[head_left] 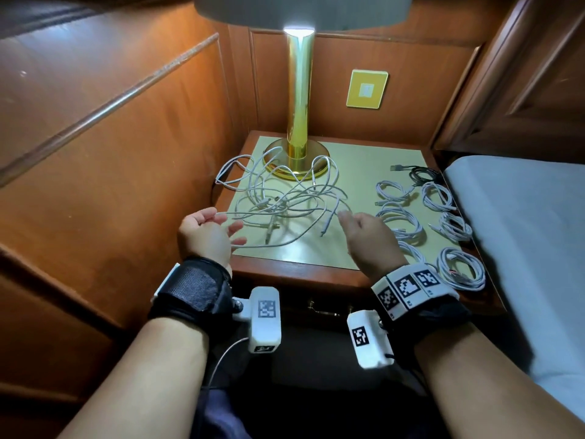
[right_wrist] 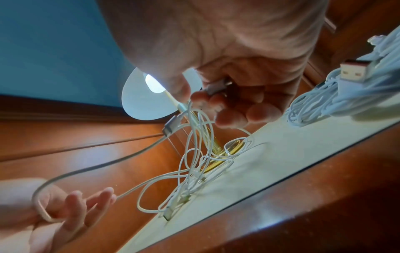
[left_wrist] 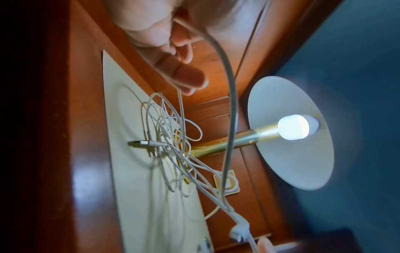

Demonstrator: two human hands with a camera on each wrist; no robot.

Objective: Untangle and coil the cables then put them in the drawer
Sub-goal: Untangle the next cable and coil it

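Both forearms reach forward, left hand (head_left: 205, 236) with fingers spread loosely, right hand (head_left: 368, 237) with fingers curled, pinching.

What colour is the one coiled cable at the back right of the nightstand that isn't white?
Black. The coiled cable shows best in the head view.

White tangled cables (head_left: 285, 201) sprawl left; coiled cables (head_left: 402, 217) lie in rows right.

White tangled cables (head_left: 285, 201) lie before the gold lamp (head_left: 297, 122); right of it, white coils (head_left: 402, 217), one black coil (head_left: 421, 174), a yellow wall plate (head_left: 367, 88).
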